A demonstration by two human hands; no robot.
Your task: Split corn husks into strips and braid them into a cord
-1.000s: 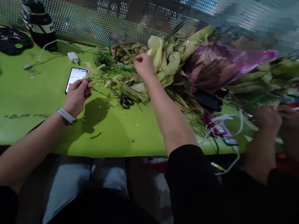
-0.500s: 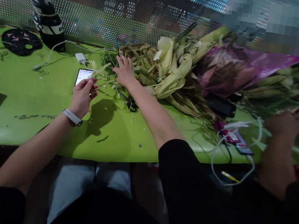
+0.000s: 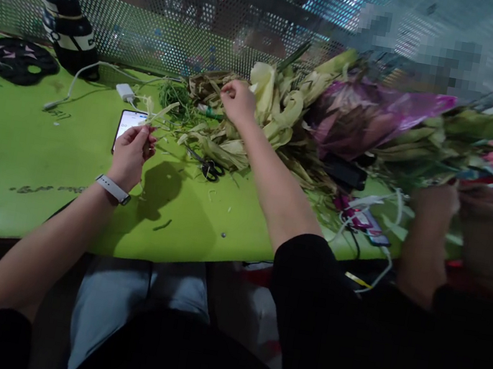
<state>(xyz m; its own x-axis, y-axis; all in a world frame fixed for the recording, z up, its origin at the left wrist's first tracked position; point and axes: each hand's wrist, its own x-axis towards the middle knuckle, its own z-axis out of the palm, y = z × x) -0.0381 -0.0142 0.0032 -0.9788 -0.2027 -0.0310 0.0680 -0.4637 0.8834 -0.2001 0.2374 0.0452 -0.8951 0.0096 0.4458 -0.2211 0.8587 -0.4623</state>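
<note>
A: Start at the left. What's there?

B: A phone (image 3: 129,119) lies on the green surface (image 3: 188,219), its lower part hidden by the left hand (image 3: 129,155). Those fingers are pinched together on pale husk strips (image 3: 163,112), whose loose ends poke up and rightward.

A: How should that grip be?

B: Firm but light, I'd say; dry husk probably splits if squeezed or twisted. Gather the strips' ends level.

A: And further along?

B: Green strands (image 3: 171,95) sit in a tangle, then scissors (image 3: 213,171) near the husk heap. I'd draw any strand out slowly, so it doesn't snag.

A: The right hand (image 3: 241,105)?

B: It's over the heap of husks (image 3: 281,115), fingers bent. I can't tell how nearly the tips close, or whether they hold anything.
</note>
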